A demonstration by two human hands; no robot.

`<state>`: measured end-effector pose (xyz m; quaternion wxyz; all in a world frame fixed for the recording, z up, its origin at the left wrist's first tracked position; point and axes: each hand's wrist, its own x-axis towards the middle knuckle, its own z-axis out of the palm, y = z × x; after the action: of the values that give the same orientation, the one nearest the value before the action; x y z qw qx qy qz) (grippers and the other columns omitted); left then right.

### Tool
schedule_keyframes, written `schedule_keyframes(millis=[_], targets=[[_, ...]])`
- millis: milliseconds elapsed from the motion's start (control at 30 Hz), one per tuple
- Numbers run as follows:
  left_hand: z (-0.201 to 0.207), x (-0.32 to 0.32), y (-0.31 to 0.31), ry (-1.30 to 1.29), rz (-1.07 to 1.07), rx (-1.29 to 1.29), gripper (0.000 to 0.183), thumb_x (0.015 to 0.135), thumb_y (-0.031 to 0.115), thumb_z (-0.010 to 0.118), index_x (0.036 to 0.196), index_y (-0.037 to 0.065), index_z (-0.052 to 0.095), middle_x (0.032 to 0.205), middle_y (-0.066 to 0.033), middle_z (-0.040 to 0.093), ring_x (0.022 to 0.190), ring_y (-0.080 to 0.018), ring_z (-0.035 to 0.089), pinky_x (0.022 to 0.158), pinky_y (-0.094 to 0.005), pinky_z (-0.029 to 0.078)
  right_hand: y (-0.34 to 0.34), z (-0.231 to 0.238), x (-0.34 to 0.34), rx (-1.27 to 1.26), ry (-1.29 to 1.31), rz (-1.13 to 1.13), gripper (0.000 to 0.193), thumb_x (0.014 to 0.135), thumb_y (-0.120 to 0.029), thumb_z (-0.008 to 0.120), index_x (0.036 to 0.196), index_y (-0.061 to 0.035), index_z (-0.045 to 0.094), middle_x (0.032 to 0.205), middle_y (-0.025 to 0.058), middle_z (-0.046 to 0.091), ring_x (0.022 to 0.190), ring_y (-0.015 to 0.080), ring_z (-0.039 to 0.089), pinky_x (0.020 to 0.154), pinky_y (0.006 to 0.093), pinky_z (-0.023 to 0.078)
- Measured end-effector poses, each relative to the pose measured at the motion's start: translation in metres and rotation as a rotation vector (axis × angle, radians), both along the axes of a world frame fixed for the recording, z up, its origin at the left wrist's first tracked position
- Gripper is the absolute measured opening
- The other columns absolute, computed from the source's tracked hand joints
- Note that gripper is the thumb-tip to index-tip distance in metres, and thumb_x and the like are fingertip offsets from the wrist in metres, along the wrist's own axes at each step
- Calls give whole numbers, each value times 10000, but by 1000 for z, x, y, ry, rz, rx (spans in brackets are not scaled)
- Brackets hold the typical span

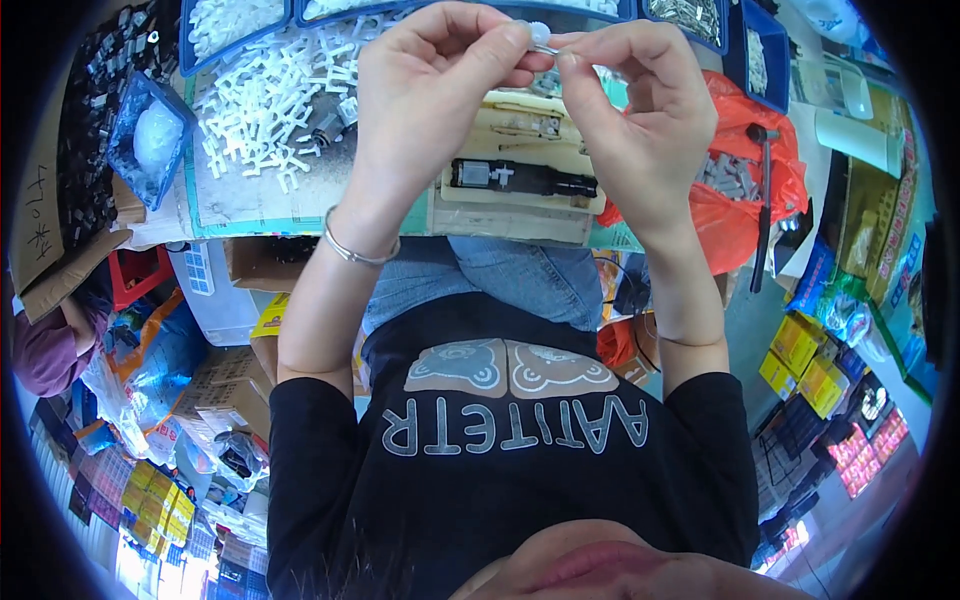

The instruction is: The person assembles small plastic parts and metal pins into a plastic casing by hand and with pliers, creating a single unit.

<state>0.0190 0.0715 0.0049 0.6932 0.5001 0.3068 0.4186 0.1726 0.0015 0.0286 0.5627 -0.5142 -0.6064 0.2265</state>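
Observation:
Above the workbench my two hands meet at the top middle of the head view. My left hand (440,80) is closed, thumb against fingers, pinching a small whitish round plastic piece (540,32). Fingertips of my right hand (640,90) close on a thin metal pin (546,49), whose other end reaches the left fingertips. Whether the pin is inside the round piece I cannot tell. Below the hands, a black elongated housing (525,180) with a small white T-shaped part (502,176) on it lies in a cream-coloured fixture (480,130).
Left of the hands spreads a heap of white T-shaped plastic parts (270,100). Blue bins of small parts (235,18) line the back. A blue bin (150,140) stands at the left. At the right are a red plastic bag (725,240) holding grey pieces and a black-handled tool (766,200).

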Motion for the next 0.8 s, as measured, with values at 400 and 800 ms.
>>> schedule_keyframes(millis=[400, 800], targets=[[16, 2, -45, -45, 109, 70, 104, 853, 0, 638, 939, -37, 593, 896, -87, 661, 818, -128, 644, 766, -236, 528, -19, 9, -16, 197, -433, -145, 163, 696, 36, 676, 798, -48, 581, 757, 17, 627, 688, 190, 632, 738, 385, 506], [-1, -41, -81, 118, -248, -42, 299, 794, -20, 691, 1007, 21, 485, 929, -89, 648, 868, -118, 642, 787, -243, 522, -71, 10, -8, -255, -386, 165, 158, 723, -21, 705, 866, -52, 646, 808, 67, 656, 814, 233, 646, 897, 407, 461]])
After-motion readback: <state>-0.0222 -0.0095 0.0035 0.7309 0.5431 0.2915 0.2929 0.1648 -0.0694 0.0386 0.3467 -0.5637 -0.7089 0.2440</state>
